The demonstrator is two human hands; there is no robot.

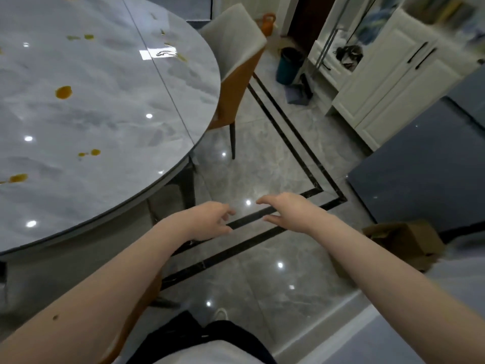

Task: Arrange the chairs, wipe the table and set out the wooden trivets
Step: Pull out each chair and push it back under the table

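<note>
A round grey marble table (99,122) fills the left, marked with several orange-yellow stains (63,92). A chair (236,59) with a pale seat and orange back stands tucked against the table's far right edge. Part of another orange chair (136,308) shows under my left arm, mostly hidden. My left hand (207,219) and my right hand (286,208) reach forward over the floor, to the right of the table, fingers loosely spread, holding nothing. No trivets or cloth are in view.
A dark blue-grey counter (420,164) stands at the right with a cardboard box (401,240) on the floor beside it. White cabinets (388,82), a teal bin (288,65) and an orange jug (267,23) sit at the back. Glossy floor tiles carry black border lines.
</note>
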